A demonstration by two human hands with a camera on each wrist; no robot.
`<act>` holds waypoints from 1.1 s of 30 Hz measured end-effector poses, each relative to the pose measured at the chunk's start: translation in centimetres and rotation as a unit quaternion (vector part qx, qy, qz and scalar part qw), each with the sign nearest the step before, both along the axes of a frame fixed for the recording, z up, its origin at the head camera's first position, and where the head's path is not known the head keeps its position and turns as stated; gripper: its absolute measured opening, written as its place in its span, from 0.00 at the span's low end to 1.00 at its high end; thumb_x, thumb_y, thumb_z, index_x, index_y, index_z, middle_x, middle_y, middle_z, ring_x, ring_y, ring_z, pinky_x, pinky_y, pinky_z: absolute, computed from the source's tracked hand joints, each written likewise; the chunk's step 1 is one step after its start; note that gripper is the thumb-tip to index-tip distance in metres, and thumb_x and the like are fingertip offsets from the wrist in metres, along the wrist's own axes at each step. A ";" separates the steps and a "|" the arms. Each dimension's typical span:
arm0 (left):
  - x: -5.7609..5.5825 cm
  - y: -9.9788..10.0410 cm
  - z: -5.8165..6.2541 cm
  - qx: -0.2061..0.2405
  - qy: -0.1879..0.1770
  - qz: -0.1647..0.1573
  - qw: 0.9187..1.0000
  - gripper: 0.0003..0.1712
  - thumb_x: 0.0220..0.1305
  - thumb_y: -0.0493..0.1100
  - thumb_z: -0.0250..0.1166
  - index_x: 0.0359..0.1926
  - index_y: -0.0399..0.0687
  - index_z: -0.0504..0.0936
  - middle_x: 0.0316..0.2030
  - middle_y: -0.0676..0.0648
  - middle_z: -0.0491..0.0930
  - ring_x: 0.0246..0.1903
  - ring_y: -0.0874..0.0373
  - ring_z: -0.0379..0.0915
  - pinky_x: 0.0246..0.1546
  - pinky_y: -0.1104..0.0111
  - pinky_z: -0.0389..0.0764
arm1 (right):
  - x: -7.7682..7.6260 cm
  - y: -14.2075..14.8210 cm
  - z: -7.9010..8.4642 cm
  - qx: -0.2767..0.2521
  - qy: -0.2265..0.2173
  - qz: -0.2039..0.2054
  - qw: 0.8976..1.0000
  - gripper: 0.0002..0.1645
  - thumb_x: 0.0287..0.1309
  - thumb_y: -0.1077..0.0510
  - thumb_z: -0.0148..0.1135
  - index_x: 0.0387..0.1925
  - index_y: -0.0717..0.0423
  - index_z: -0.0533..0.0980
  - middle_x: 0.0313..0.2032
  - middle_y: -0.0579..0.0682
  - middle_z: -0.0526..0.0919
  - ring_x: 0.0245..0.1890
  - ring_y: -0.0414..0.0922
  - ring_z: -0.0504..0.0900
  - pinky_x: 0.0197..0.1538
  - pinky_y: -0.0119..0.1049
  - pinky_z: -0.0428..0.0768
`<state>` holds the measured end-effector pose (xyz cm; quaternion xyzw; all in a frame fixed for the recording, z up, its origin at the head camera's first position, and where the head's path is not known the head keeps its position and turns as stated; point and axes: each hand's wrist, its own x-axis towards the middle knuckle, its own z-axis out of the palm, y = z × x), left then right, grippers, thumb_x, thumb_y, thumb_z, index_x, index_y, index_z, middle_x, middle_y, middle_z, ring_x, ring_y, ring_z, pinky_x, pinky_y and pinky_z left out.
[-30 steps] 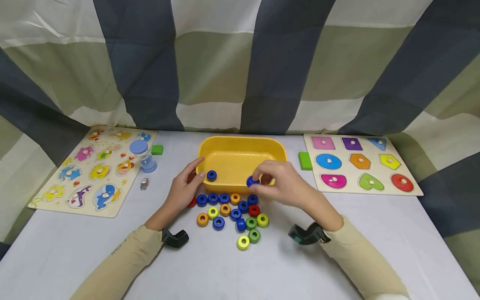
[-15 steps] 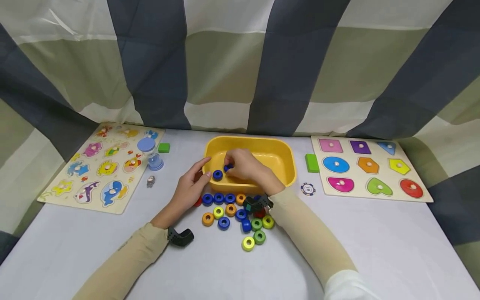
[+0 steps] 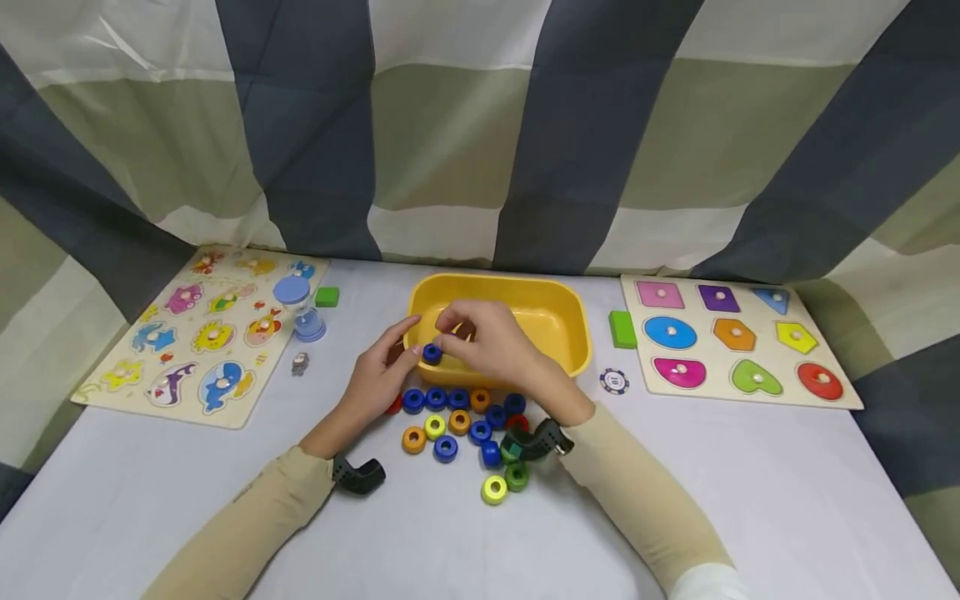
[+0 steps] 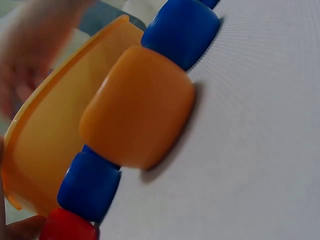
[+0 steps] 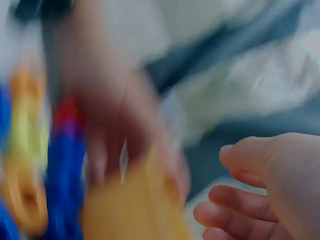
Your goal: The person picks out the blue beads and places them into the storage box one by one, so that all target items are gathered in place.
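Observation:
A yellow plastic tray (image 3: 555,332) stands mid-table. My left hand (image 3: 381,373) holds its left end, with the index finger at the rim and the thumb near the front corner. Over the tray's left part hovers my right hand (image 3: 491,337), nothing visible between its fingers; in the right wrist view its thumb and loosely bent fingers (image 5: 240,202) are apart. A blue bead (image 3: 432,354) lies inside the tray, and another is mostly hidden behind the right thumb. Several blue, orange, yellow, green and red beads lie before the tray, including an orange bead (image 4: 137,107) close to the left wrist camera.
An animal peg puzzle (image 3: 202,333) lies at left, with an hourglass (image 3: 300,310), a green block (image 3: 327,297) and a small grey figure (image 3: 300,363) beside it. At right are a shape puzzle (image 3: 738,342), another green block (image 3: 622,329) and a poker chip (image 3: 614,382). A checked curtain hangs behind.
My right hand carried a blue bead from the tray's front edge to its left part, let go of it and drew slightly back. The left hand stayed at the tray's left end.

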<state>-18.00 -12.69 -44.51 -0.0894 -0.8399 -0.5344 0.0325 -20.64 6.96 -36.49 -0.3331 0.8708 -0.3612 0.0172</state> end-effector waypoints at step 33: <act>0.2 -0.2 -0.1 0.005 -0.004 0.002 1.000 0.28 0.72 0.49 0.53 0.71 0.62 0.64 0.71 0.49 0.65 0.66 0.49 0.66 0.68 0.53 0.68 | 5.7 -3.7 -5.2 0.109 0.087 0.037 0.989 0.11 0.55 0.64 0.67 0.42 0.59 0.81 0.41 0.49 0.84 0.43 0.41 0.82 0.49 0.31 0.83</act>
